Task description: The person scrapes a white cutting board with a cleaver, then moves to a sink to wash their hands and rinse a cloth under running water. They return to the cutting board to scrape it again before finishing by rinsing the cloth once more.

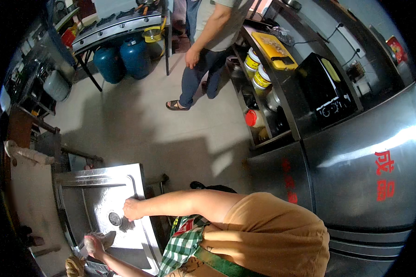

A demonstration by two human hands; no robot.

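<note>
My left hand (95,248) is closed around a grey and pinkish item (109,239), possibly a fish, over the lower part of a stainless steel sink (74,204). One pointed grey end of it sticks out to the right of the fingers. My right hand (132,209) is in the sink, by its right wall, with the fingers curled. Just left of it lies the round drain (115,219). A dark patch shows below the right fingers; whether it is a held thing or a shadow, I cannot tell.
A person (208,48) stands between a gas stove (118,26) with blue gas cylinders (135,59) below and a shelved counter. A yellow cutting board (270,45) there holds chopped food and a cleaver (282,60). A steel refrigerator (360,166) stands at right.
</note>
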